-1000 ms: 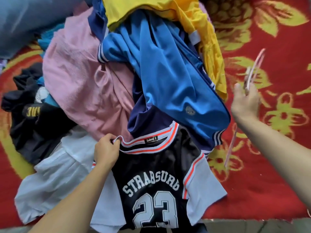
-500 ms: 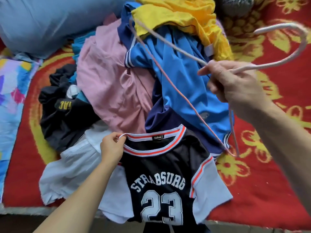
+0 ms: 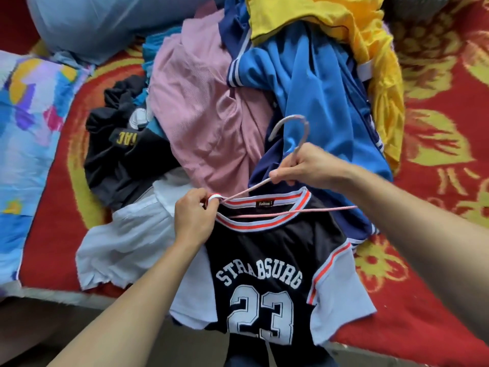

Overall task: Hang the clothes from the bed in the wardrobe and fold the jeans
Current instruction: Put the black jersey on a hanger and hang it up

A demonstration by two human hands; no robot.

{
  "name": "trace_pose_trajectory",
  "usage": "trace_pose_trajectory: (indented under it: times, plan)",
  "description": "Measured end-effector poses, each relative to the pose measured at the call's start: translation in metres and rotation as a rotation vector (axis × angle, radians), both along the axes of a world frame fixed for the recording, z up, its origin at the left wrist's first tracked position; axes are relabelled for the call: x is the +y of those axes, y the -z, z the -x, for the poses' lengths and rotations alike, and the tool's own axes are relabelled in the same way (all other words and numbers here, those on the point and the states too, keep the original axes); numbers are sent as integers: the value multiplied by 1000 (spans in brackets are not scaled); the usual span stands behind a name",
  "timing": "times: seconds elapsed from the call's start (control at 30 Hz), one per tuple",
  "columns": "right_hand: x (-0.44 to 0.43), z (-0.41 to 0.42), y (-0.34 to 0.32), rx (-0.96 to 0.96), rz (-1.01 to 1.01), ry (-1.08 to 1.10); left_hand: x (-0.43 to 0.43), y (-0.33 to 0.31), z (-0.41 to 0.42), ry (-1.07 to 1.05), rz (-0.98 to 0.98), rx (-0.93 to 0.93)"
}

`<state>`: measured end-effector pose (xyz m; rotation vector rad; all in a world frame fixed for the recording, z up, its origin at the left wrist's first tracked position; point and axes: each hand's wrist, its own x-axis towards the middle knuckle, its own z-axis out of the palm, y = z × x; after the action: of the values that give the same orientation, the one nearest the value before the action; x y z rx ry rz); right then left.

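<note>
A bed (image 3: 436,260) with a red cover patterned in gold flowers carries a heap of clothes: a pink garment (image 3: 206,123), a blue jacket (image 3: 317,96), a yellow garment (image 3: 344,27), a black garment (image 3: 119,154) and a white garment (image 3: 127,234). At the near edge of the bed lies a dark jersey (image 3: 264,260) lettered STRABSURG 23, its lower part hanging over the edge. A pink hanger (image 3: 291,211) lies across the jersey's neck opening, hook pointing away toward the heap. The right hand (image 3: 309,165) has its fingers curled round the hanger just under the hook. The left hand (image 3: 193,218) pinches the striped collar at its left end, right where the hanger's corner meets it.
</note>
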<state>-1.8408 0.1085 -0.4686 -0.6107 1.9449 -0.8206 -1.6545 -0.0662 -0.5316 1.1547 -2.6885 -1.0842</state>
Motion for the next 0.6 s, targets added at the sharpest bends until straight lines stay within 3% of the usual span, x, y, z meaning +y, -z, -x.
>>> trace_pose_trajectory:
  times: [0.2, 0.33, 0.47, 0.53, 0.6]
  plan:
    - [-15, -36, 53, -239, 106, 100, -3, -7, -8, 35, -159, -60]
    - [37, -26, 73, -40, -7, 90, -19, -1, -20, -57, -115, -67]
    - [36, -38, 83, 211, 8, 156, -2, -4, -8, 82, -80, -40]
    - [15, -53, 79, 234, 31, 30, 4, -8, 1, 76, -66, -10]
    - [2, -64, 76, 129, 39, -5, 2, -9, 4, 19, -57, 10]
